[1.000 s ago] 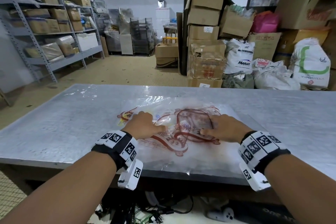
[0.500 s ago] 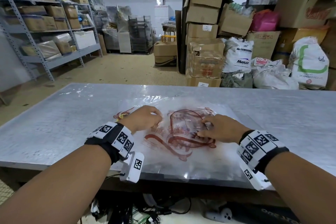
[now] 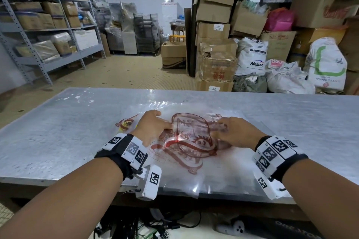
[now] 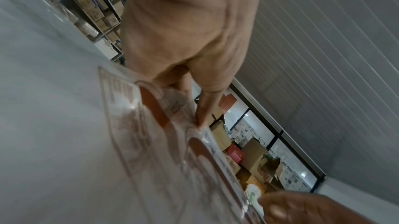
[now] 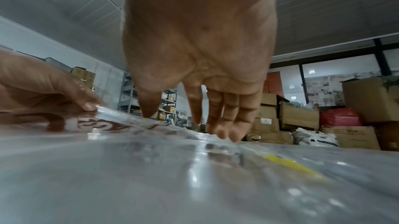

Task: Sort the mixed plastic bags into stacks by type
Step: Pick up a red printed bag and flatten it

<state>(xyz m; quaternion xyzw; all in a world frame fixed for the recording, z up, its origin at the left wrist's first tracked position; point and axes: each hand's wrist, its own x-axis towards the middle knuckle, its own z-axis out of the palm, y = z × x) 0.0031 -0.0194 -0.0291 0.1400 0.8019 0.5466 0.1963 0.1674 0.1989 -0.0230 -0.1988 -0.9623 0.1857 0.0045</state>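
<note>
Both hands are down on the pile of clear bags [image 3: 180,163] lying flat mid-worktop [image 3: 58,132]. The left hand [image 3: 153,126] pinches a raised film edge, and the right hand [image 3: 236,132] does too, thumb against fingertips (as far as I can tell).

Main risk as I see it: the slick film clings, so two bags could lift as one and land in the wrong stack, or the whole pile slides toward the near edge it already overhangs.

Count: two hands, one pile; the number of bags is impossible to tell, though at least two prints overlap.
</note>
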